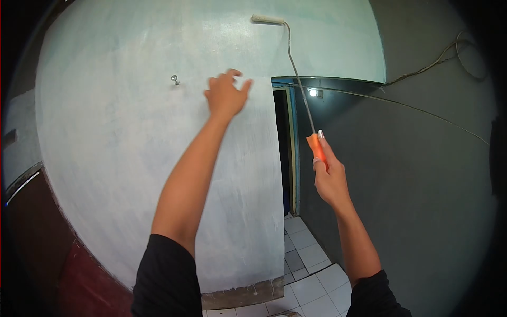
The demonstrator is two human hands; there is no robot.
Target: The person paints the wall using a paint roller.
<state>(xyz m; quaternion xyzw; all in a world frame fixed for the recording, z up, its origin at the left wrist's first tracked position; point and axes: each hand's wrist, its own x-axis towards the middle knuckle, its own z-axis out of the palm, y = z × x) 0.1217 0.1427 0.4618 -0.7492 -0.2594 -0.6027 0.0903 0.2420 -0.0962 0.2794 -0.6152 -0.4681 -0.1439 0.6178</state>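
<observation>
Roller head [268, 20] is at pale wall [132, 158], above doorway [288, 158], near its upper L corner; contact unclear. R grip [331, 177] clamped on orange handle [317, 146]; L grip [227, 98] empty, fingers apart. Est. light, rod [306, 105] stiff, head soft, poss. slippery if wet; hold mid-handle.

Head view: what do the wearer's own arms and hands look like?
The left sleeve and right sleeve are black and short, with no marking visible. The left hand and right hand wear no gloves.

Blk short slvs [166, 277], L+R
</observation>
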